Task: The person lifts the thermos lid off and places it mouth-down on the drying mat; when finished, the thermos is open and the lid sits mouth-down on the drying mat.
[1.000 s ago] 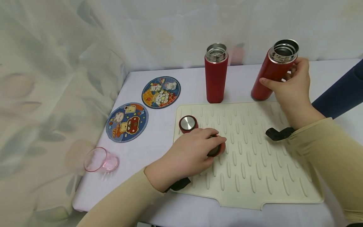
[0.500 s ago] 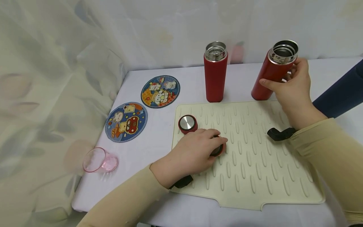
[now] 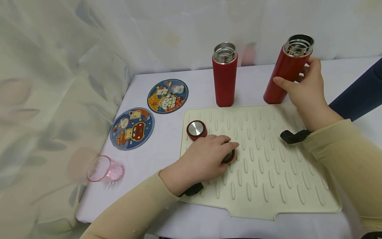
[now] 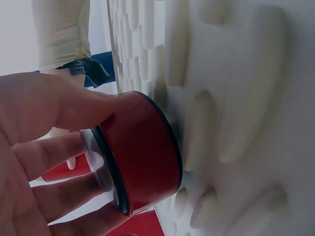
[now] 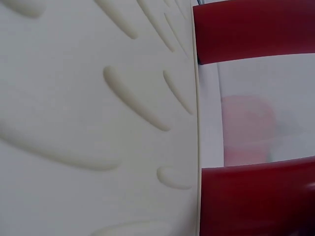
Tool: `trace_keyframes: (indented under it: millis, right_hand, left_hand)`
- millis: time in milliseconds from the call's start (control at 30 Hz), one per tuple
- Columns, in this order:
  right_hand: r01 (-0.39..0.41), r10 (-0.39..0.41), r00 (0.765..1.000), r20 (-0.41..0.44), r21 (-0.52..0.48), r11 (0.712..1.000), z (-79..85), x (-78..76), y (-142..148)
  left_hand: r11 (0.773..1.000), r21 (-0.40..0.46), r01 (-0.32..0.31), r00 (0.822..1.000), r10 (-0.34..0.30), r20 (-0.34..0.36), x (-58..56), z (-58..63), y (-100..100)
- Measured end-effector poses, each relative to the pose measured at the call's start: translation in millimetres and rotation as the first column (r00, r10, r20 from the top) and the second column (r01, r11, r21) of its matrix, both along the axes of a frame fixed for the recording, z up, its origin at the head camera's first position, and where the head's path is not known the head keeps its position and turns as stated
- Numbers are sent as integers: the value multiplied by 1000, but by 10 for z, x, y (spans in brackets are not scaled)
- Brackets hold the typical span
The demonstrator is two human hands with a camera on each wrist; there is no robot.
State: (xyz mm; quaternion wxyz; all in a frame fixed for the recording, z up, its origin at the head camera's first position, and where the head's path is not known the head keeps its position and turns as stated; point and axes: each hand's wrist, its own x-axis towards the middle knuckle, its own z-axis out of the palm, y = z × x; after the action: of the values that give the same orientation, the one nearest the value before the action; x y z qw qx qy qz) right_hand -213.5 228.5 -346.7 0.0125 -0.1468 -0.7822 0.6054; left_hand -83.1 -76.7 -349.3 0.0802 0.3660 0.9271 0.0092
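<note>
My left hand [image 3: 203,159] grips a red bottle lid [image 4: 142,147] by its sides, fingers and thumb curled around it, low over the ridged cream mat [image 3: 262,186]. In the left wrist view the lid's dark rim is at or very near the mat; contact cannot be told. My right hand [image 3: 308,86] holds an uncapped red thermos bottle [image 3: 285,71], thumb in front and fingers behind. That bottle tilts a little to the right, its steel mouth upward. A second uncapped red thermos bottle [image 3: 224,81] stands upright behind the mat. Another red lid [image 3: 196,129] with a silver top sits on the mat's left part.
Two round cartoon coasters [image 3: 168,96] lie left of the mat. A pink transparent cup [image 3: 105,168] is near the table's left edge. At the far right, a dark blue cylindrical thing [image 3: 359,91] shows partly behind my right arm. A pale curtain hangs behind and to the left.
My right hand has raised the red thermos bottle slightly. My left hand stays at about the same place on the lid, and the other things have not moved.
</note>
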Motion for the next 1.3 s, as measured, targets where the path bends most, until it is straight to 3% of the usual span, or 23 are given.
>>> trace_keyframes:
  millis: [200, 500, 633, 767, 867, 967, 1033, 1133, 1233, 1300]
  right_hand:
    - [-5, 5, 1000, 1, 29, 1000, 4, -16, -7]
    - [-85, 70, 995, 69, 244, 966, 30, 95, 70]
    - [-114, 97, 992, 78, 251, 961, -11, 258, 70]
    - [-131, 108, 989, 100, 262, 956, -62, 517, 92]
    - [-166, 139, 985, 106, 310, 936, -91, 728, 128]
    - [-179, 161, 984, 78, 375, 910, -94, 928, 161]
    - [-143, 145, 989, 26, 411, 900, -82, 1051, 169]
    - [4, 49, 992, -118, 409, 913, -37, 1233, 181]
    - [214, -123, 958, -261, 355, 910, 37, 1371, 181]
    - [342, -239, 919, -314, 332, 879, 63, 1443, 222]
  left_hand:
    - [1000, -14, -9, 1000, 9, 13, -20, -18, 17]
    - [999, -23, -33, 998, 34, 48, -39, -69, 25]
    - [999, -4, -54, 996, 55, 72, -52, -75, 14]
    - [996, 41, -75, 990, 70, 123, -72, -71, -18]
    - [993, 84, -84, 986, 71, 150, -82, -51, -72]
    - [992, 103, -70, 990, 57, 129, -73, -25, -133]
    - [992, 106, -61, 994, 50, 102, -50, -5, -165]
    - [990, 132, -57, 996, 48, 70, 2, 36, -194]
    - [983, 179, -52, 998, 45, 40, 61, 88, -220]
    - [975, 221, -39, 999, 37, 14, 101, 127, -241]
